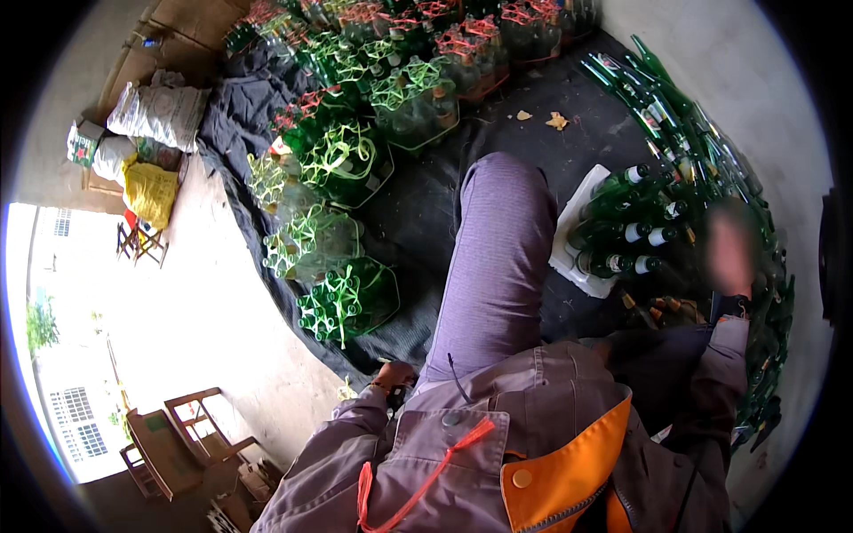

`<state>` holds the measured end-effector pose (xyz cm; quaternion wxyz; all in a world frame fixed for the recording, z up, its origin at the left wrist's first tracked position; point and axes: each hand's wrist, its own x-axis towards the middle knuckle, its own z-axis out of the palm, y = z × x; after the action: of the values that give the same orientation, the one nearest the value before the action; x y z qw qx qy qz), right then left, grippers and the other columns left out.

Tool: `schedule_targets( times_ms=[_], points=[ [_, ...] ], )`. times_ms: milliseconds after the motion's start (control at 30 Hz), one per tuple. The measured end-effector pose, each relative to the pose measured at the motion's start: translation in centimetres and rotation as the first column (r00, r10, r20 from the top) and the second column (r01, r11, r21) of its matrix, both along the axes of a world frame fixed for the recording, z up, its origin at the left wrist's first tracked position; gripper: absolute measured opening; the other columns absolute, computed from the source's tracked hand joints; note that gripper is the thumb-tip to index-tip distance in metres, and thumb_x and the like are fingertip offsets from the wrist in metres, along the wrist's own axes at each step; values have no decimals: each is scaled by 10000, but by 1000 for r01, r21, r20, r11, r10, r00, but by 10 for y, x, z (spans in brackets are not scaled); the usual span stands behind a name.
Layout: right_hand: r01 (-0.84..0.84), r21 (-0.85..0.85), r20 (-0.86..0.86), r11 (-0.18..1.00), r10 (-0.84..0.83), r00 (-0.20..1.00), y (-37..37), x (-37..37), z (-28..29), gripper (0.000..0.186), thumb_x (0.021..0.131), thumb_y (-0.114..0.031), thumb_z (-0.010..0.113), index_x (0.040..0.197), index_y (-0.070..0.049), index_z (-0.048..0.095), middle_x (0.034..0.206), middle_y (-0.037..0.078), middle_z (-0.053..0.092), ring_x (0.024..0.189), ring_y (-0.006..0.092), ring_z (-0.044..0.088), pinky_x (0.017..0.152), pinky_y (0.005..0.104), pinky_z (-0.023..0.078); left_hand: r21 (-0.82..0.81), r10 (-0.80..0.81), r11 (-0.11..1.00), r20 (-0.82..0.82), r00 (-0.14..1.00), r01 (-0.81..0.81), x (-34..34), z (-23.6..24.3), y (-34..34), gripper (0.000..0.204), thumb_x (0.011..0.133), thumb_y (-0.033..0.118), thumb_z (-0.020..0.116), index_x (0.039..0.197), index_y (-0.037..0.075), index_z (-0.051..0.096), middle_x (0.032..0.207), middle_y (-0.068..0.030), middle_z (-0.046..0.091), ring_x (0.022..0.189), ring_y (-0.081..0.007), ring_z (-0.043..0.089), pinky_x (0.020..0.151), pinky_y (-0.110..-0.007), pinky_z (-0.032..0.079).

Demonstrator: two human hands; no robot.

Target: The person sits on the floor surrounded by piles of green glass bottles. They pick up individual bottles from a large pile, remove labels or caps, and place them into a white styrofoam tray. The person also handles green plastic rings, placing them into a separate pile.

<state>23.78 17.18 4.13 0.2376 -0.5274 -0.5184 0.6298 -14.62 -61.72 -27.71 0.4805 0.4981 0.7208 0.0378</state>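
My right hand reaches into a pile of loose green glass bottles along the right wall. It is blurred, so its fingers and anything in them cannot be made out. Left of it, several green bottles with white neck labels lie side by side against a white foam-like tray, their necks toward the pile. My left hand is low beside my left thigh, near the dark sheet's edge. Its fingers are mostly hidden, and I cannot tell whether it holds anything.
Bundles of bottles tied with green and red string stand in rows on the dark sheet at left and back. Sacks and a small folding stool are at far left. A wooden chair stands lower left.
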Motion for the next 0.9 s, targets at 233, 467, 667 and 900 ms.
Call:
schedule_targets(
  times_ms=[233, 467, 667, 900],
  points=[
    [54, -22, 141, 998, -51, 989, 32, 31, -47, 305, 997, -273, 686, 1283, -176, 653, 729, -100, 481, 528, -2, 400, 456, 188, 307, -119, -332, 943, -230, 915, 312, 43, -40, -80, 128, 810, 230, 679, 856, 142, 759, 956, -119, 735, 914, -321, 723, 733, -460, 588],
    [-911, 260, 962, 321, 1, 275, 85, 118, -111, 399, 1015, -154, 501, 1397, -72, 585, 1381, 172, 617, 1292, 335, 575, 1114, 440, 437, -209, 18, 977, -123, 992, -43, 86, -33, -76, 246, 832, 256, 672, 1002, 104, 765, 1091, -128, 736, 1056, -319, 691, 826, -420, 574],
    [-947, 275, 958, 166, -128, 256, 74, 134, -121, 444, 1022, -199, 505, 1445, -67, 538, 1433, 168, 573, 1334, 313, 543, 1149, 429, 408, -471, 311, 761, -337, 889, -445, 96, -17, -101, 325, 848, 284, 648, 1053, 57, 756, 1186, -153, 725, 1202, -348, 632, 980, -404, 514],
    [-949, 291, 933, 125, -255, 252, 54, 123, -112, 476, 1017, -229, 518, 1461, -58, 514, 1444, 180, 554, 1342, 320, 532, 1155, 433, 400, -329, 608, 531, -494, 622, -781, 26, -25, -120, 310, 803, 295, 699, 985, 54, 771, 1091, -170, 743, 1135, -378, 646, 1019, -430, 468]
  ],
)
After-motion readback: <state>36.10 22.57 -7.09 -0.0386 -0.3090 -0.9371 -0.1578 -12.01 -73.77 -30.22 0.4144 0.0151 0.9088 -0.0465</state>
